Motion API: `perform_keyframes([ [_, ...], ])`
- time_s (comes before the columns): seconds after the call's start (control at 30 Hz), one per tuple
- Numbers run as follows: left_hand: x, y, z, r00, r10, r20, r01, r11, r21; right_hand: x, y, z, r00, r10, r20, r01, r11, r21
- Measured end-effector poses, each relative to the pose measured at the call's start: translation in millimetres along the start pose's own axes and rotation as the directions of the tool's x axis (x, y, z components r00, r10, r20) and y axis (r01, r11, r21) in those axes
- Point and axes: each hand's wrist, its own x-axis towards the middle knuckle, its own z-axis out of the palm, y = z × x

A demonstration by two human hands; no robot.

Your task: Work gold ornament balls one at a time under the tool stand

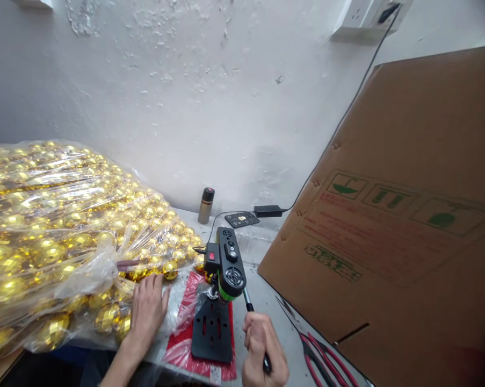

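Note:
My left hand (147, 310) lies flat, fingers apart, on a large clear plastic bag (57, 236) stuffed with gold mirror balls, at the bag's near right corner. My right hand (263, 349) is closed around the black lever handle (250, 307) of a small black and green bench machine (225, 263) with a red switch. The machine stands on a black base plate (212, 330) that rests on a red sheet (186, 344).
A big brown cardboard sheet (399, 215) leans at the right. Red-handled pliers (320, 360) lie at the near right. At the back, by the white wall, stand a small metallic bottle (205, 205), a black remote (241, 219) and a power adapter (268, 210) with its cable.

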Motion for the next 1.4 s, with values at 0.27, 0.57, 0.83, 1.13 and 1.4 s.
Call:
perform_keyframes([
  [0.27,45,-6,-10.4,0.902,-0.202,0.381,0.16,0.977,0.14,-4,2,0,1.0,0.009,-0.001,-0.009,1.0,-0.005],
  [0.57,8,20,-17.5,0.832,-0.303,0.464,0.51,0.092,-0.855,5,-6,2,1.0,-0.001,-0.002,0.001,1.0,-0.006],
  [0.83,-39,70,27.4,0.793,-0.245,0.558,0.581,0.033,-0.813,18,-16,-2,0.996,-0.006,0.086,0.013,0.997,-0.076],
  [1.13,-53,72,46.6,0.974,0.036,0.222,0.161,0.577,-0.801,15,-19,-6,0.993,-0.002,0.115,0.015,0.994,-0.109],
  [1.4,-39,76,36.0,0.953,0.213,0.215,0.011,0.685,-0.728,14,-18,-6,0.994,0.002,0.11,0.01,0.994,-0.11],
])
